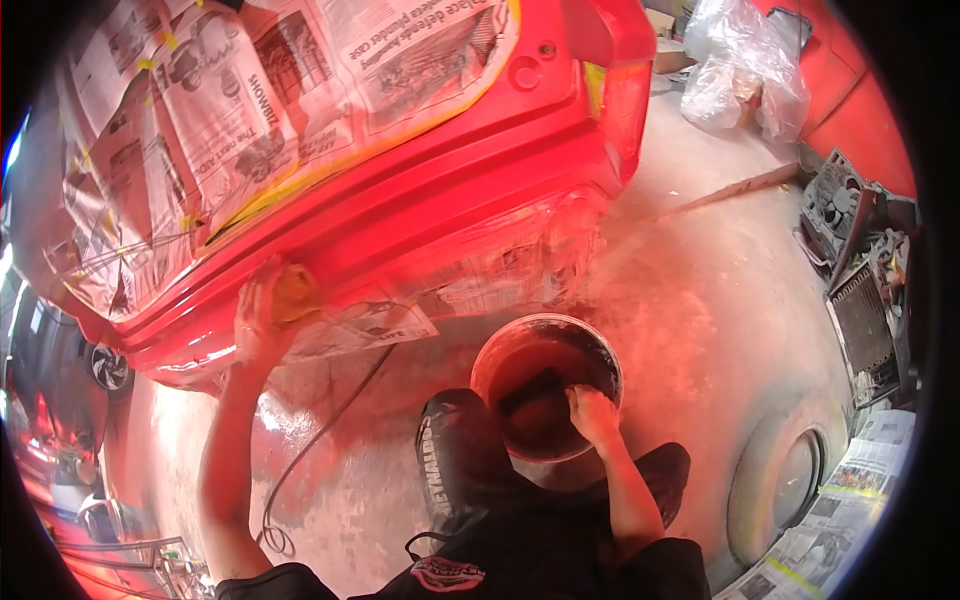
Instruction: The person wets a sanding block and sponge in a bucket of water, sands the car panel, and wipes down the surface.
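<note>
My left hand presses an orange-yellow sponge against the lower edge of a red car body panel. The fingers are wrapped along the sponge's left side. Over a round bucket between my knees, my right hand is closed in a pinch just inside the right rim. A dark, roughly rectangular shape extends left from those fingers in the bucket; whether it is a held sheet or a reflection, I cannot tell. Newspaper with yellow tape covers the panel's upper area.
A hose or cable runs across the wet floor on the left. At right lie car parts with a fan, a tyre and newspaper sheets. Clear plastic wrapping stands at the back right.
</note>
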Tool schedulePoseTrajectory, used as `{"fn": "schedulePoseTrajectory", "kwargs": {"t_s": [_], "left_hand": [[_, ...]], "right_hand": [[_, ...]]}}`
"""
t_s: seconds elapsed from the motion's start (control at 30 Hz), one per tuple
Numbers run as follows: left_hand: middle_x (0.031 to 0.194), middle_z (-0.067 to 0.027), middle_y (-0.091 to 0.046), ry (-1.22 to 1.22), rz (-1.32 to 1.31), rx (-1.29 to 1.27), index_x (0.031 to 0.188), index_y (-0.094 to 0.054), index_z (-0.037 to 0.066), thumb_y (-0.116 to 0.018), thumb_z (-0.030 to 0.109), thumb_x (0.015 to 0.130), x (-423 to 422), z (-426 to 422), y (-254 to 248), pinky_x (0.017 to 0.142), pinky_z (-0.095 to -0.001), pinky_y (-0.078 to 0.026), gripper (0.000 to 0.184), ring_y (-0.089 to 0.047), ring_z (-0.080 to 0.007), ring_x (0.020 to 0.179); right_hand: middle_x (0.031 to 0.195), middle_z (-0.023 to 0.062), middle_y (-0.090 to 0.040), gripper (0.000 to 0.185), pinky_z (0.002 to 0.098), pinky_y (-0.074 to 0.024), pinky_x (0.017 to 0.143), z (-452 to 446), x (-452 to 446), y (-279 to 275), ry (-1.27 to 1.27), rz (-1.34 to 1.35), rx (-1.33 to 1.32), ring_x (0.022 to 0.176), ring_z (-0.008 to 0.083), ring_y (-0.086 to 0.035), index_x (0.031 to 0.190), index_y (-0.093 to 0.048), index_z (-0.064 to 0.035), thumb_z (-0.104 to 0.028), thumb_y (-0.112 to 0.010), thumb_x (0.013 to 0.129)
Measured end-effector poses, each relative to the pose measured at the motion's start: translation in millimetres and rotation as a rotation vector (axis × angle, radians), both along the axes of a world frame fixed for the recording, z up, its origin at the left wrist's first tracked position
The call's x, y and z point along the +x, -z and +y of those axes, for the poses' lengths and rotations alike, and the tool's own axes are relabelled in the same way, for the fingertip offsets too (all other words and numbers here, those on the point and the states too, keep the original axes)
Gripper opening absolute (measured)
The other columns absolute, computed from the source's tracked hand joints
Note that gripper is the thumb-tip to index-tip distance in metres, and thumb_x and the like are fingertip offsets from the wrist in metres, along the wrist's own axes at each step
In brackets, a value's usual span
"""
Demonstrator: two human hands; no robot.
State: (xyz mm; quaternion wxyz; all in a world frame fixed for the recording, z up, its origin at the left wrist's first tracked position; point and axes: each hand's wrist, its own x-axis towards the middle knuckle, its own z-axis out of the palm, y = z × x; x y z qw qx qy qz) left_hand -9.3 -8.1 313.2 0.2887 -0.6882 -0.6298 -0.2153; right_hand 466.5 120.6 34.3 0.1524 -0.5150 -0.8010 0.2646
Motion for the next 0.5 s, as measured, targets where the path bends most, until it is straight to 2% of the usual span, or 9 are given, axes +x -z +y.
{"fn": "schedulePoseTrajectory", "kwargs": {"t_s": [0.07, 0.1, 0.13, 0.17, 0.23, 0.27, 0.37, 0.4, 0.5], "left_hand": [[0.142, -0.0196, -0.058, -0.088, -0.075, -0.03, 0.143, -0.052, 0.004, -0.091, 0.016, 0.07, -35, -31, 5, 0.105, -0.0475, -0.049, 0.083, -0.059, -0.04, 0.125], [0.143, -0.0196, -0.058, -0.135, -0.112, -0.046, 0.143, -0.052, 0.004, -0.09, 0.014, 0.07, -49, -50, 6, 0.106, -0.0472, -0.049, 0.083, -0.059, -0.0397, 0.127], [0.143, -0.0223, -0.056, -0.17, -0.175, -0.084, 0.143, -0.052, 0.002, -0.083, 0.005, 0.074, -54, -65, 0, 0.105, -0.0474, -0.049, 0.075, -0.057, -0.0415, 0.127], [0.141, -0.0226, -0.057, -0.206, -0.178, -0.071, 0.143, -0.051, 0.002, -0.081, 0.004, 0.076, -68, -79, 0, 0.104, -0.047, -0.05, 0.073, -0.058, -0.042, 0.126], [0.137, -0.0233, -0.059, -0.266, -0.187, -0.047, 0.143, -0.051, 0.002, -0.076, 0.001, 0.079, -110, -101, 10, 0.101, -0.0462, -0.051, 0.069, -0.059, -0.0432, 0.123], [0.129, -0.0228, -0.064, -0.251, -0.245, 0.045, 0.141, -0.052, 0.002, -0.069, -0.001, 0.084, -120, -106, 12, 0.097, -0.0446, -0.052, 0.06, -0.063, -0.0417, 0.117], [0.119, -0.0222, -0.068, -0.257, -0.256, 0.278, 0.136, -0.054, 0.0, -0.064, 0.007, 0.096, -122, -103, 4, 0.091, -0.0425, -0.054, 0.042, -0.07, -0.0334, 0.108], [0.117, -0.0202, -0.07, -0.298, -0.294, 0.323, 0.133, -0.056, 0.001, -0.061, 0.016, 0.101, -128, -103, 2, 0.09, -0.0416, -0.054, 0.036, -0.071, -0.0293, 0.105], [0.114, -0.0198, -0.071, -0.437, -0.363, 0.593, 0.13, -0.057, 0.0, -0.062, 0.022, 0.102, -126, -79, -9, 0.089, -0.0397, -0.055, 0.036, -0.071, -0.0287, 0.103]], "right_hand": [[0.094, 0.0278, -0.07, 0.031, 0.0567, -0.0563, 0.079, 6, -4, -9, 0.017, -0.063, -0.133, 0.091, 0.0472, -0.069, 0.094, -0.069, -0.0011, -0.03, -0.059, 0.101], [0.094, 0.029, -0.07, 0.032, 0.0567, -0.0559, 0.08, 11, -3, 8, -0.004, -0.016, -0.147, 0.094, 0.0477, -0.069, 0.095, -0.07, -0.0005, -0.03, -0.06, 0.101], [0.093, 0.0302, -0.07, 0.033, 0.0566, -0.0555, 0.081, 22, -4, 36, -0.022, 0.033, -0.158, 0.096, 0.0482, -0.068, 0.095, -0.071, 0.0001, -0.03, -0.06, 0.1], [0.092, 0.0315, -0.069, 0.033, 0.0565, -0.0552, 0.082, 32, -6, 56, -0.035, 0.083, -0.165, 0.098, 0.0488, -0.067, 0.095, -0.071, 0.0007, -0.031, -0.061, 0.1], [0.095, 0.0323, -0.069, 0.035, 0.0549, -0.0553, 0.083, 47, -13, 67, -0.093, -0.001, -0.188, 0.1, 0.0485, -0.068, 0.096, -0.072, 0.0019, -0.031, -0.063, 0.099], [0.097, 0.0315, -0.07, 0.035, 0.0539, -0.0561, 0.084, 56, -17, 78, -0.135, -0.029, -0.188, 0.101, 0.0475, -0.068, 0.097, -0.072, 0.002, -0.032, -0.063, 0.098], [0.106, 0.0271, -0.073, 0.033, 0.05, -0.0587, 0.087, 64, -38, 96, -0.1, -0.223, -0.206, 0.103, 0.0433, -0.071, 0.101, -0.074, -0.0003, -0.032, -0.063, 0.098], [0.109, 0.0253, -0.073, 0.032, 0.0486, -0.0596, 0.087, 65, -46, 99, -0.061, -0.307, -0.212, 0.104, 0.0417, -0.072, 0.102, -0.075, -0.0015, -0.031, -0.063, 0.098], [0.115, 0.0192, -0.075, 0.03, 0.0477, -0.0609, 0.089, 58, -65, 87, 0.126, -0.393, -0.274, 0.106, 0.0375, -0.074, 0.107, -0.076, -0.0063, -0.032, -0.064, 0.097]]}}
